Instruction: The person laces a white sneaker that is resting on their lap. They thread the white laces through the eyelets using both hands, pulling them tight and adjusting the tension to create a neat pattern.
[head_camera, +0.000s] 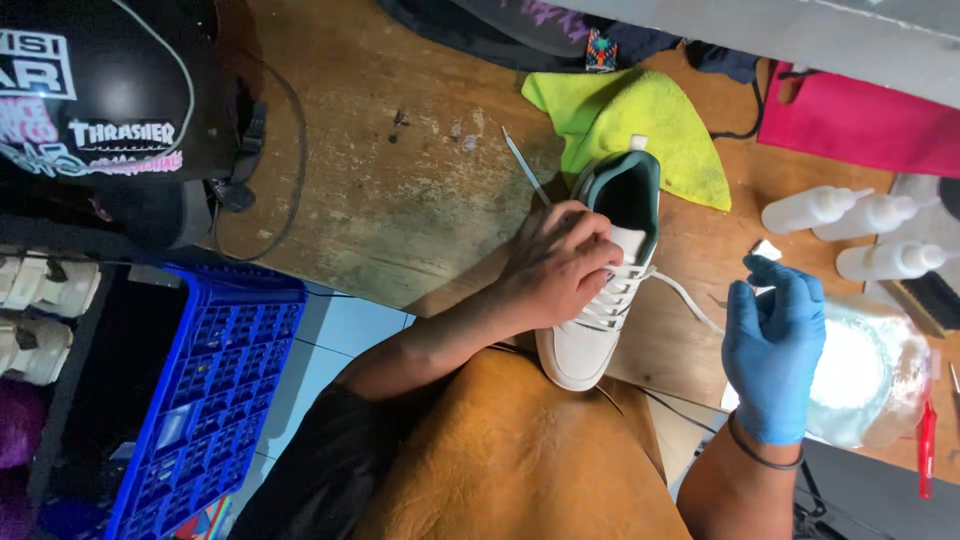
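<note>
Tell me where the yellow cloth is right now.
In the head view, the yellow cloth lies on the wooden table, upper centre, tucked under the heel of the white sneaker.

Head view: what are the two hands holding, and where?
Left hand grips the white sneaker over its laced middle. The gloved right hand pinches a small white piece at its fingertips.
</note>
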